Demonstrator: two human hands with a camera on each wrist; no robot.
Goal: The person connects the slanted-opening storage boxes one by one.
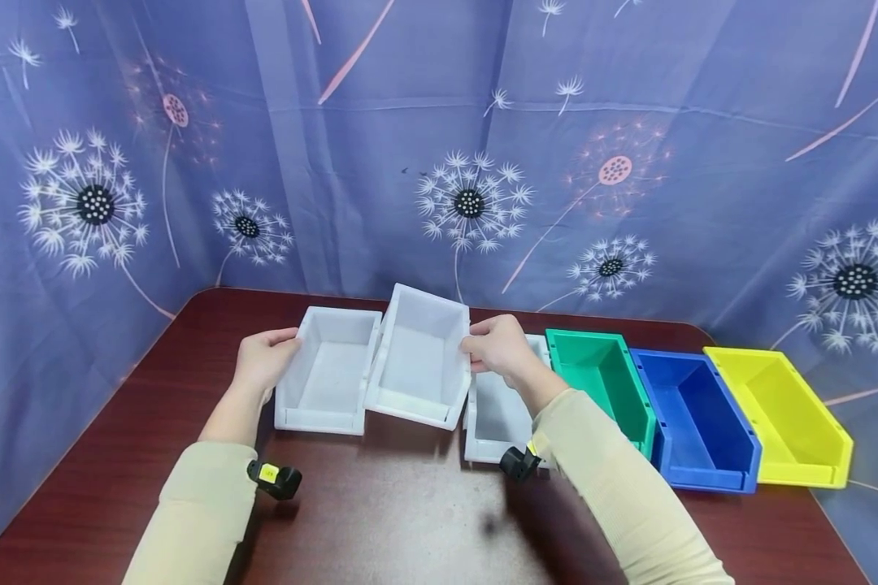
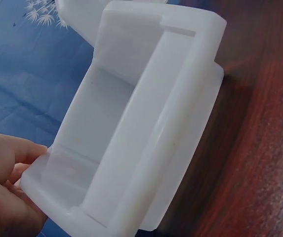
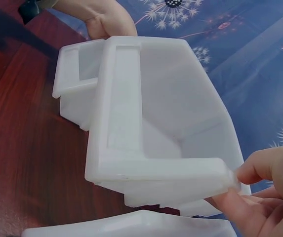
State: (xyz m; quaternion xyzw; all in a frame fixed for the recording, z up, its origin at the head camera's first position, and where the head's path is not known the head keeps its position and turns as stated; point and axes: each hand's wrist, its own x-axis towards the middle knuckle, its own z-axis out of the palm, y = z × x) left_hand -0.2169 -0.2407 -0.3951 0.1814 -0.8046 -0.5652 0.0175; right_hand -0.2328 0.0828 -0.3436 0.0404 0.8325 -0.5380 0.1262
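Note:
Two white plastic bins are in my hands in the head view. My left hand (image 1: 261, 363) pinches the left side rim of the leftmost white bin (image 1: 328, 375), thumb at the wall in the left wrist view. On the right side rim of the middle white bin (image 1: 419, 357), my right hand (image 1: 505, 351) has its thumb and fingers pinched. That middle bin sits askew and tilted, raised above the table in the right wrist view, its left edge against the leftmost bin. A third white bin (image 1: 493, 410) stands beneath my right wrist, partly hidden by it.
To the right stand a green bin (image 1: 593, 370), a blue bin (image 1: 691, 422) and a yellow bin (image 1: 783, 406), side by side. All are on a dark red-brown table (image 1: 380, 520). A blue dandelion-print curtain (image 1: 380, 179) hangs behind the table and along its sides.

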